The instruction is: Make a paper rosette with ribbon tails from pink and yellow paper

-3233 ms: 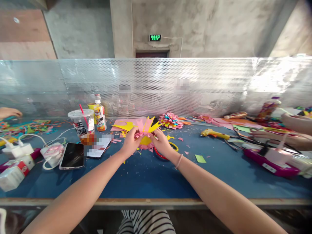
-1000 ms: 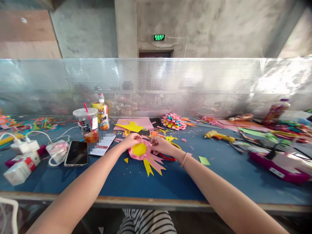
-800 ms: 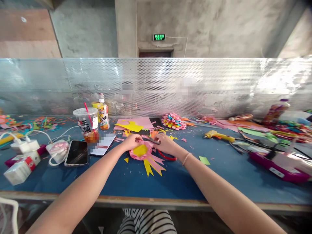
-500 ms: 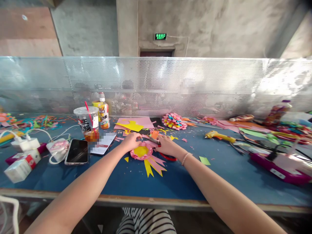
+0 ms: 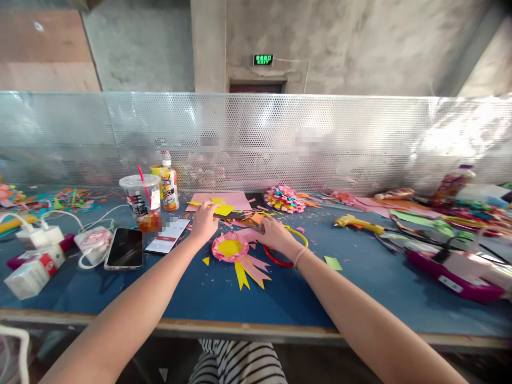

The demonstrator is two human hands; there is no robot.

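Observation:
A paper rosette (image 5: 230,248) with a pink pleated rim, a yellow centre and pink and yellow notched tails lies flat on the blue table. Beyond it, my left hand (image 5: 205,221) reaches with fingers extended to the yellow paper (image 5: 224,209), which rests on a pink sheet (image 5: 236,198). My right hand (image 5: 278,233) is closed over the middle of a pair of scissors; their red handle loop (image 5: 278,261) and yellow handle loop (image 5: 306,239) show spread apart, and the hand hides the pivot. A pink paper strip (image 5: 248,234) lies between the rosette and my right hand.
A drink cup (image 5: 140,200), a bottle (image 5: 170,189) and phones (image 5: 125,248) stand or lie to the left. A multicoloured paper flower (image 5: 284,199) sits behind. To the right are a yellow glue gun (image 5: 358,224), cables and a purple power strip (image 5: 452,274). A perforated metal screen (image 5: 360,133) borders the back.
My left hand has left the rosette and moved back and left to the yellow paper. My right hand has shifted slightly right, and the scissors' yellow loop has come into view.

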